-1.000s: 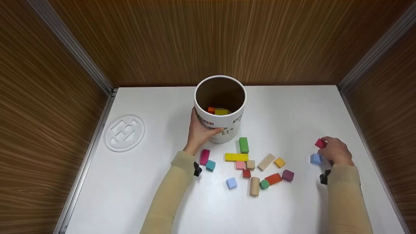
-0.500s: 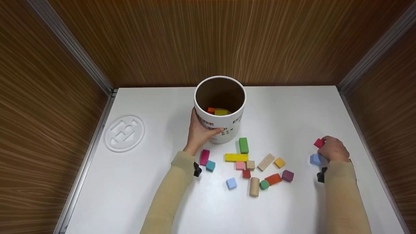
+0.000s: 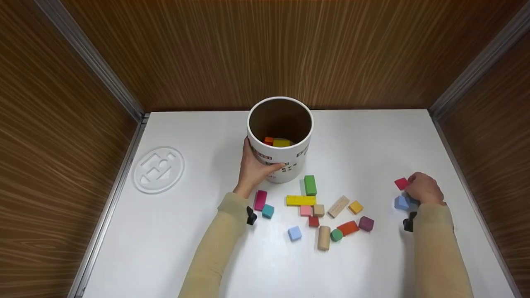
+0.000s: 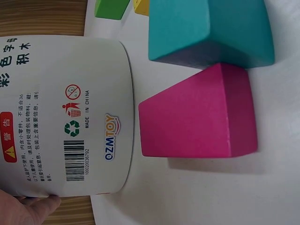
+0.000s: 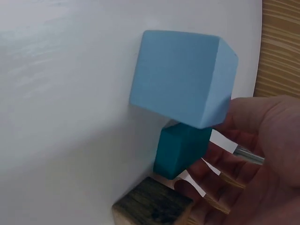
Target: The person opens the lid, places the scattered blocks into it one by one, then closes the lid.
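My left hand (image 3: 253,167) grips the side of a white open-topped canister (image 3: 280,163), thumb across its printed front and fingers round the left side. Orange and yellow blocks lie inside. At the right of the table, my right hand (image 3: 424,188) has thumb and forefinger at the edge of a crimson block (image 3: 401,183). In the right wrist view that block and the thumb tip are hidden. A light blue block (image 5: 176,75) stands just in front of the fingers there, with a teal block (image 5: 180,147) and a dark-topped wooden block (image 5: 152,201) beside them.
Loose blocks lie mid-table: a magenta block (image 3: 261,200), teal cube (image 3: 268,211), yellow bar (image 3: 301,200), green block (image 3: 310,185), purple block (image 3: 366,223), wooden cylinder (image 3: 324,238) and several others. A white round plate with cut-out shapes (image 3: 159,169) lies left. Wood-grain walls (image 3: 285,54) enclose the table.
The right hand has shifted slightly left. The crimson block at its fingertips has moved left and turned, showing more of its face. The left hand and canister stay put.
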A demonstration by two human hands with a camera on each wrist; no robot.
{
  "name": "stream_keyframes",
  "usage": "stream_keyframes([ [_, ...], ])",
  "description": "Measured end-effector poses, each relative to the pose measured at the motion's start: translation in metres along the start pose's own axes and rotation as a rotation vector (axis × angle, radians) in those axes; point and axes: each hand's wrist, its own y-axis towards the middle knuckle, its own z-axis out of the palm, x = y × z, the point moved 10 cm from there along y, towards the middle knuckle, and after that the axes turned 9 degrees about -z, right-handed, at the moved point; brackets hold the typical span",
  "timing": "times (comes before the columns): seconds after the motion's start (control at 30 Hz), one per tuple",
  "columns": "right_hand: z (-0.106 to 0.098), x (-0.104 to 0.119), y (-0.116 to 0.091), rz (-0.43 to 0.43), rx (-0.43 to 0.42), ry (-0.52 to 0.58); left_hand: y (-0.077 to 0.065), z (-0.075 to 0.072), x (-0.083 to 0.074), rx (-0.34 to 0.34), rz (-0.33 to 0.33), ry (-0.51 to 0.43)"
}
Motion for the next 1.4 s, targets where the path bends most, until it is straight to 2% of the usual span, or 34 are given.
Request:
stream_keyframes([
  [0.27, 0.009, 0.013, 0.003, -0.069, 0.027, 0.023, 0.000, 0.000, 0.000, 0.002, -0.008, -0.008],
  [0.47, 0.007, 0.017, 0.007, -0.101, -0.008, -0.016, 0.000, 0.000, 0.000, -0.002, -0.003, -0.011],
  [0.6, 0.003, 0.023, 0.005, -0.092, -0.045, 0.001, 0.000, 0.000, 0.000, -0.001, -0.008, -0.012],
  [0.7, -0.004, 0.036, 0.004, -0.117, -0.094, 0.023, 0.000, 0.000, 0.000, 0.000, -0.007, -0.014],
  [0.83, -0.016, 0.065, 0.004, -0.234, -0.176, 0.057, 0.000, 0.000, 0.000, 0.002, 0.000, -0.022],
  [1.03, -0.035, 0.127, -0.007, -0.422, -0.312, 0.109, 0.000, 0.000, -0.002, 0.009, 0.018, -0.039],
  [1.4, -0.046, 0.246, -0.039, -0.690, -0.403, 0.161, 0.000, 0.000, -0.002, 0.005, 0.019, -0.030],
])
